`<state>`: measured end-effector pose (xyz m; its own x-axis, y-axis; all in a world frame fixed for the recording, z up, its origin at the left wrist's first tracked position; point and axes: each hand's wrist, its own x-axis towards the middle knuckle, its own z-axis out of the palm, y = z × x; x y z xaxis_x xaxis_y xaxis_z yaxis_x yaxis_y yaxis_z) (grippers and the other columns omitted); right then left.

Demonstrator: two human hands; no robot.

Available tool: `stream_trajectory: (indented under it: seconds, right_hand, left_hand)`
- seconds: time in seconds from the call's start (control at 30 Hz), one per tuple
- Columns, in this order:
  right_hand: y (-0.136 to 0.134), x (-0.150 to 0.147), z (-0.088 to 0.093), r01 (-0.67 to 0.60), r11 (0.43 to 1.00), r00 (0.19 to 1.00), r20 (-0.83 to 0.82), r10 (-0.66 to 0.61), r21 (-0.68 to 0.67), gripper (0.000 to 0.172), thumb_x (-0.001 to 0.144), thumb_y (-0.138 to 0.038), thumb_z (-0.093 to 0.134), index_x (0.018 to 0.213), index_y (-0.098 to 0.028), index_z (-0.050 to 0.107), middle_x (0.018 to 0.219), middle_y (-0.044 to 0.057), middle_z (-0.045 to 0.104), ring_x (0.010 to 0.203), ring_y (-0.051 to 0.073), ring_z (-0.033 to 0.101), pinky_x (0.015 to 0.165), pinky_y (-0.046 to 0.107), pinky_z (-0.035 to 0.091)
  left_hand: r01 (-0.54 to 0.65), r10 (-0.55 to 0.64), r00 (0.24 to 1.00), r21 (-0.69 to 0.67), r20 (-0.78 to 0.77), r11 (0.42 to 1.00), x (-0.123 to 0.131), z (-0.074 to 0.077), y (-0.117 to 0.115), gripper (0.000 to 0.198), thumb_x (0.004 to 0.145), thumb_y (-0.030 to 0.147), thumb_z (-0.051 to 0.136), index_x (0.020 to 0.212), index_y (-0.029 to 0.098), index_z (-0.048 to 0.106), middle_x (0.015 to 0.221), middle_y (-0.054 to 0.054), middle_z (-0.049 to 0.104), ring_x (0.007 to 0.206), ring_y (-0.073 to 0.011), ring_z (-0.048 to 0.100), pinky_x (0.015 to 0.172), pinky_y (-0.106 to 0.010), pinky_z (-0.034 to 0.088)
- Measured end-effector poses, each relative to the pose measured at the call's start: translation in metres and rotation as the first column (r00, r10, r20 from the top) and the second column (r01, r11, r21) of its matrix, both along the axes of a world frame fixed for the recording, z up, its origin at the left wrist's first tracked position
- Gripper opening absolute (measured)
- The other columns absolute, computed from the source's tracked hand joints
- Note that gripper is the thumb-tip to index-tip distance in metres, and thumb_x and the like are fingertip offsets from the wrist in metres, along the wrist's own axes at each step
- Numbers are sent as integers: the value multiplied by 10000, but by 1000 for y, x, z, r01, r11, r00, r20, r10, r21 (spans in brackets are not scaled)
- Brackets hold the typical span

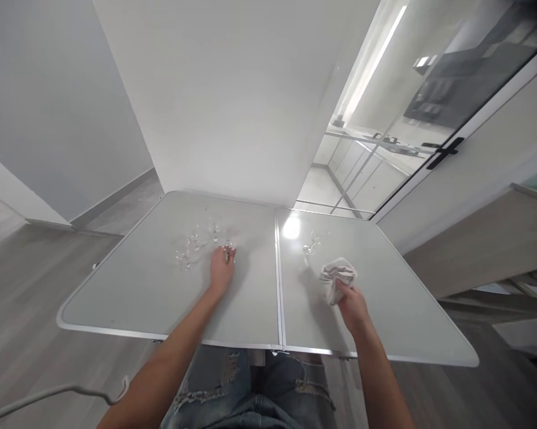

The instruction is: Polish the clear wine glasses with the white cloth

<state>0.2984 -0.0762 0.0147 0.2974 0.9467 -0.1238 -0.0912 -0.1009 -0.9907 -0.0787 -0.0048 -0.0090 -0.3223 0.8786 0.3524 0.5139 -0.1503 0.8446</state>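
Head view — left hand (222, 269) gripping clear glass (227, 245), interior indistinct — right hand (354, 305) gripping cloth (338, 273)

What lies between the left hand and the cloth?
In the head view, a pale strip dividing the tabletop lies between the left hand and the cloth.

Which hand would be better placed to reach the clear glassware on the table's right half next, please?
Probably the right: the right hand is nearer that glassware, though it holds a cloth. The left hand is across the centre seam, at another clear piece.
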Motion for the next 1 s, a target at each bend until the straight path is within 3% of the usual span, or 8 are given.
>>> stream_trajectory:
  seconds: [0.1,0.17,0.33,0.57,0.7,0.8,0.9,1.0]
  right_hand:
    - [1,-38,20,-214,976,950,-241,198,-39,468,813,-603,679,1102,-235,673,972,53,703,768,207,612,631,306,459]
    - [13,-65,32,-274,962,916,-300,266,17,512,856,-690,588,1082,-237,660,929,50,677,676,173,548,554,285,404]
    - [69,-111,44,-514,852,813,-260,521,100,444,853,-638,628,828,-195,642,692,7,556,562,124,421,518,266,337]
    - [110,-117,33,-696,707,656,-290,697,126,283,780,-457,710,955,-235,723,929,60,689,874,219,618,677,318,505]
    - [111,-113,28,-601,789,698,-395,597,131,481,829,-645,618,1055,-233,723,973,79,728,947,242,654,758,339,522]
    - [111,-111,20,-556,829,753,-390,529,51,416,734,-502,787,1000,-186,734,888,62,743,809,209,661,697,299,501]
    - [113,-107,13,-586,810,733,-423,533,5,398,652,-311,859,999,-169,726,898,55,747,782,192,661,695,286,499]
    - [115,-102,12,-434,898,816,-454,357,-75,336,716,-382,805,958,-173,703,910,74,738,826,218,665,719,315,520]
  left_hand:
    - [319,-313,924,6,220,948,27,14,3,360,956,497,518,956,184,696,1048,-101,699,1017,-244,611,898,-383,465]
    - [553,-492,747,-8,447,833,46,25,9,458,950,575,500,958,166,706,1062,-114,715,989,-231,644,854,-354,479]
    - [682,-522,421,120,741,721,76,31,28,487,784,605,733,898,153,591,948,-80,691,829,-172,659,779,-299,486]
    - [450,-405,608,124,683,884,71,10,42,544,678,373,858,740,207,343,685,73,441,621,-65,428,623,-193,364]
    - [524,-456,682,53,572,850,64,9,39,535,662,353,846,713,210,334,665,74,392,605,-70,385,588,-195,332]
    - [595,-518,691,9,504,803,63,13,36,514,688,366,826,706,212,335,656,70,384,597,-75,382,575,-199,328]
    - [563,-516,734,30,440,826,62,17,37,401,789,450,735,726,199,429,676,44,456,623,-97,443,606,-217,371]
    - [491,-473,842,-6,261,871,56,19,38,363,946,510,504,813,181,581,726,-15,583,685,-142,550,662,-254,416]
